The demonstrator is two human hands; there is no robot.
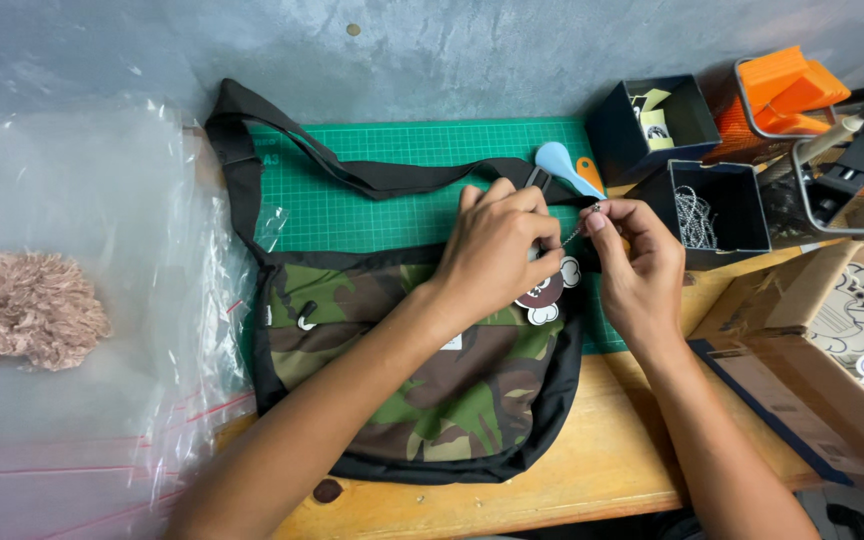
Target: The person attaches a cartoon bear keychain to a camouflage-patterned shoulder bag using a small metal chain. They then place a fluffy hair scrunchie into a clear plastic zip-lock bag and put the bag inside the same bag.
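A camouflage shoulder bag [432,390] with black trim lies on a green cutting mat [372,190], its black strap [282,150] looping up to the left. My left hand [500,245] rests on the bag's upper right corner, fingers pinched there. My right hand [632,260] is beside it and pinches a thin metal ball chain [580,228] between thumb and forefinger. A brown and white cartoon charm [549,296] hangs just under my left hand, partly hidden by it. What exactly the left fingers pinch is hidden.
Clear plastic bags [102,330] and a fluffy beige pom-pom [24,310] lie at the left. Two dark open boxes [722,200], one with chains inside, stand at the right, with a blue and an orange tool [567,168], an orange object [782,90] and a cardboard box [822,340].
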